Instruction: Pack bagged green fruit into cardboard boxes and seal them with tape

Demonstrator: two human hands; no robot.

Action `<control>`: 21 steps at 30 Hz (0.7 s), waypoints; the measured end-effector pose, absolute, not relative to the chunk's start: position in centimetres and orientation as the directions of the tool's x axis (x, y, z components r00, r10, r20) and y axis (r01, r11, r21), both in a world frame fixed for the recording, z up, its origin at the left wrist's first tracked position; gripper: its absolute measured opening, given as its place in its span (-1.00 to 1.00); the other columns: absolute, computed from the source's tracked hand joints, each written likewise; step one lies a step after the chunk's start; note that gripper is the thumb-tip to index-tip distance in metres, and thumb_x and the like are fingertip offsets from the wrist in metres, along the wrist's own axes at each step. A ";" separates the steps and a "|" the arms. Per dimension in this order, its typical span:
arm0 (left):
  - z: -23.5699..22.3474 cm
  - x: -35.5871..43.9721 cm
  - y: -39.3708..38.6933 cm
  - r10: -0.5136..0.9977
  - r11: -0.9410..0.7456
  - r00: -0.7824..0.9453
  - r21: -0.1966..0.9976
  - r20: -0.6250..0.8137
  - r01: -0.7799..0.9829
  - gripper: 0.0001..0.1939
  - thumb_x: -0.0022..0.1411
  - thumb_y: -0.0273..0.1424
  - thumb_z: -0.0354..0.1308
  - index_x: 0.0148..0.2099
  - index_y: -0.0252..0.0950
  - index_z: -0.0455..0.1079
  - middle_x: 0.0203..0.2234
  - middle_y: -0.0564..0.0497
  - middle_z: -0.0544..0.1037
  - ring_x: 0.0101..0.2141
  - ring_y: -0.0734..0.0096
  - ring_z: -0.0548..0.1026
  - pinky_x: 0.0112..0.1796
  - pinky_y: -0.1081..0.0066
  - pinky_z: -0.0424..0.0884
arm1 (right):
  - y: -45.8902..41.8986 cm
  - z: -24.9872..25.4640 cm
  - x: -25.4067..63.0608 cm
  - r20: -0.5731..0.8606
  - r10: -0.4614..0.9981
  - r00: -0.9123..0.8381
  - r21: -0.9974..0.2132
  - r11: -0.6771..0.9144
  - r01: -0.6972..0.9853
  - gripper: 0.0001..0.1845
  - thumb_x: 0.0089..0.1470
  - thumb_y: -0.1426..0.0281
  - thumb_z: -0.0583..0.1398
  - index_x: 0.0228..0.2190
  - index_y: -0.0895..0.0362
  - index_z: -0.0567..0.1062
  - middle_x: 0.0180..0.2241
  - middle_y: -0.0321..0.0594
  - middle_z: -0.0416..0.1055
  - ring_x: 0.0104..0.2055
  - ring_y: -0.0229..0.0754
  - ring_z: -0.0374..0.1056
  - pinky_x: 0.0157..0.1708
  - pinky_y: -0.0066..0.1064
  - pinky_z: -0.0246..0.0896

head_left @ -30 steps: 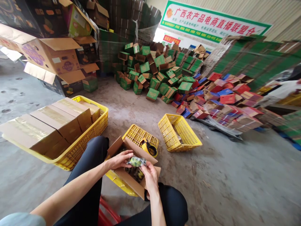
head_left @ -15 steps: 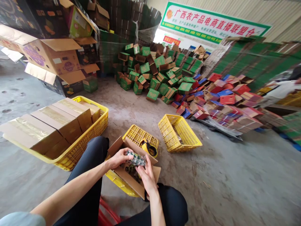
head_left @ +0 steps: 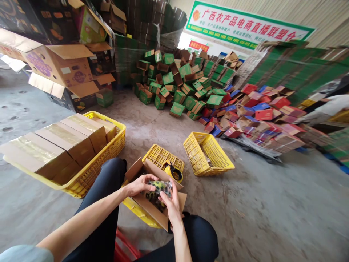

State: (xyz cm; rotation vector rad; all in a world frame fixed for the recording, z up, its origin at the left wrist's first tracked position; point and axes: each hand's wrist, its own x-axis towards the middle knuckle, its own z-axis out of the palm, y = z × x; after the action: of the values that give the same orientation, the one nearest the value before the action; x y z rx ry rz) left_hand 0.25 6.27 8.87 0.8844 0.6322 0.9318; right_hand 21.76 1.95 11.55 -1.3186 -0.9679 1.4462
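Soft, even light; stretched, blurred edges

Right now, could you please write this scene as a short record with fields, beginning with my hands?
Left hand: holds one end of a clear-wrapped packet
Right hand: holds its other end
Below the hands: open carton, flaps spread
Beyond the carton: tape dispenser on a yellow crate
Left side: yellow basket holding taped cartons
Background: loose piles of green boxes and red-and-blue boxes
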 end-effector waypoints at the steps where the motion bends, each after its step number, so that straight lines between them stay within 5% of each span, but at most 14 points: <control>1: 8.8 0.2 6.3 0.872 0.314 0.481 0.859 -0.091 -0.405 -0.43 -0.07 -0.28 0.64 -0.02 -0.28 0.56 0.07 -0.15 0.59 -0.06 0.17 0.57 -0.08 0.33 0.43 | 2.0 11.7 21.9 -0.268 0.963 -0.015 -0.957 -0.268 -0.110 0.06 -0.06 0.12 0.49 0.39 -0.17 0.22 0.22 -0.08 0.43 0.10 0.14 0.51 -0.03 -0.05 0.57; 5: 8.6 0.3 6.2 0.848 0.336 0.523 0.850 -0.085 -0.405 -0.41 -0.03 -0.27 0.62 0.04 -0.28 0.56 -0.04 -0.11 0.63 -0.10 0.21 0.59 -0.01 0.29 0.42 | 2.1 12.0 22.2 -0.275 0.961 -0.039 -0.956 -0.277 -0.097 0.05 -0.04 0.14 0.49 0.39 -0.10 0.22 0.13 -0.06 0.52 0.07 0.14 0.53 -0.05 -0.06 0.57; 10: 8.4 0.2 6.0 0.805 0.479 0.551 0.789 -0.221 -0.384 -0.16 0.02 -0.20 0.60 0.32 -0.12 0.39 0.28 -0.18 0.43 0.17 0.04 0.48 0.08 0.20 0.44 | 2.4 11.4 22.6 -0.207 0.978 -0.005 -0.975 -0.207 -0.081 0.04 -0.03 0.16 0.48 0.39 -0.15 0.21 0.23 -0.09 0.45 0.18 0.18 0.47 0.04 0.02 0.53; 13: 8.4 0.1 6.0 0.747 0.591 0.575 0.731 -0.335 -0.341 -0.07 0.12 0.02 0.49 0.43 -0.08 0.25 0.28 -0.24 0.43 0.04 0.03 0.60 0.04 0.14 0.49 | 2.8 10.6 22.9 -0.117 0.993 0.014 -0.993 -0.117 -0.005 -0.01 -0.05 0.19 0.48 0.35 -0.13 0.28 0.31 -0.13 0.38 0.30 0.17 0.36 0.23 0.06 0.37; 18: 8.3 0.2 6.1 0.746 0.569 0.580 0.765 -0.327 -0.301 -0.30 0.08 -0.01 0.52 0.14 -0.28 0.48 -0.05 -0.20 0.63 -0.14 0.15 0.66 -0.06 0.23 0.53 | 3.0 9.5 23.2 -0.072 0.994 -0.087 -0.997 -0.070 0.024 -0.03 0.02 0.21 0.44 0.38 -0.11 0.24 0.19 -0.12 0.50 0.23 0.10 0.42 0.28 0.01 0.31; 21: 8.2 0.2 6.2 0.794 0.502 0.540 0.802 -0.278 -0.325 -0.41 0.02 -0.13 0.58 0.02 -0.25 0.51 -0.07 -0.09 0.61 -0.12 0.24 0.61 -0.09 0.31 0.52 | 2.9 8.8 23.1 -0.084 0.991 -0.103 -0.996 -0.082 0.028 0.08 0.00 0.18 0.45 0.43 -0.15 0.11 0.21 -0.08 0.47 0.22 0.11 0.44 0.22 0.03 0.37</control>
State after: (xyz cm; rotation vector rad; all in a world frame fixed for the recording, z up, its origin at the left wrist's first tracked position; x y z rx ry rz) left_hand 0.17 6.18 8.20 0.7650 0.7045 0.7480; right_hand 23.15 2.88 8.84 -1.2376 -1.2632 1.3364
